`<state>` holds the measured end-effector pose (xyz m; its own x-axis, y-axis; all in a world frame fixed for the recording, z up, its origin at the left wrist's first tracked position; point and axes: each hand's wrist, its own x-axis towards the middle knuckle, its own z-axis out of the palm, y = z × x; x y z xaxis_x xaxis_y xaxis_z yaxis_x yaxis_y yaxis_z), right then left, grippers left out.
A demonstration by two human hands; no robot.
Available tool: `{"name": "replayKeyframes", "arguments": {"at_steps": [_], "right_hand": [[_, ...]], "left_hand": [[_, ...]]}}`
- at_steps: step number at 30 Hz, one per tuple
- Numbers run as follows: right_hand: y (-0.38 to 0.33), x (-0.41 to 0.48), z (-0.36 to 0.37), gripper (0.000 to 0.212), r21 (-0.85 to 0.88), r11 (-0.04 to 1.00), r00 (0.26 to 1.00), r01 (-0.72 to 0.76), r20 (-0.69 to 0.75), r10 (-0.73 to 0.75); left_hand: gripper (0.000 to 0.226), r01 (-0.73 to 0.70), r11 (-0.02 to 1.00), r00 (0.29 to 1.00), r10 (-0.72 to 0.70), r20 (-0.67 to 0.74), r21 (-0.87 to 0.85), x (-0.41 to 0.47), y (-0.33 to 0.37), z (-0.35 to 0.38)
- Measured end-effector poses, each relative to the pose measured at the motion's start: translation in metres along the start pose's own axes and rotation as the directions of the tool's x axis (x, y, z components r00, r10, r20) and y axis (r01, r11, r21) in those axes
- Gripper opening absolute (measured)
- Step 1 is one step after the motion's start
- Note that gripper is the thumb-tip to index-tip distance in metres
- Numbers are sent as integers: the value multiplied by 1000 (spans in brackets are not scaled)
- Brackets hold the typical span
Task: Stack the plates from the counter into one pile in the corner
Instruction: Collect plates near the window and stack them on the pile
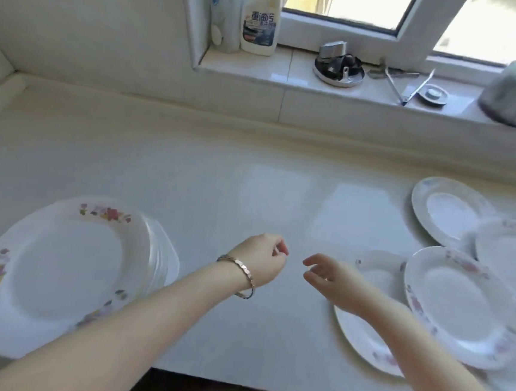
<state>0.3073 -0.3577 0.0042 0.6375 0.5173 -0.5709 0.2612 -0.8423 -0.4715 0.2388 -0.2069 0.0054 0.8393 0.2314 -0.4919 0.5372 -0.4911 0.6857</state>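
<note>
Bright daylight pours in through the window (370, 5), its panes blown out to white. Pale rectangles of glare sit on the glossy surface (275, 197). Shadows are soft and faint. Wide-angle bending curves the edges, and the whole view is slightly blurred, most at the right edge.

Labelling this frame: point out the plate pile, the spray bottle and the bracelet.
plate pile (70, 260): head view, top plate's centre.
spray bottle (260, 24): head view, its label.
bracelet (242, 270): head view, links on the left wrist.
</note>
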Motion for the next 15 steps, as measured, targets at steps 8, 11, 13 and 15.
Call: {"name": "replayKeyframes", "arguments": {"at_steps": [8, 11, 13, 15], "right_hand": [[191, -50, -68, 29, 188, 956, 951, -223, -173, 256], [253, -57, -81, 29, 352, 895, 876, -275, -292, 384], [289, -54, -89, 36, 397, 855, 771, -334, -407, 490], [315, -49, -96, 48, 392, 803, 671, -449, -445, 593]], "left_hand": [[38, 351, 936, 930, -351, 113, 13, 72, 65, 153], [52, 465, 885, 885, -465, 17, -22, 80, 75, 179], [51, 511, 856, 857, -515, -35, -84, 86, 75, 186], [46, 522, 842, 842, -534, -74, -139, 90, 72, 191]]}}
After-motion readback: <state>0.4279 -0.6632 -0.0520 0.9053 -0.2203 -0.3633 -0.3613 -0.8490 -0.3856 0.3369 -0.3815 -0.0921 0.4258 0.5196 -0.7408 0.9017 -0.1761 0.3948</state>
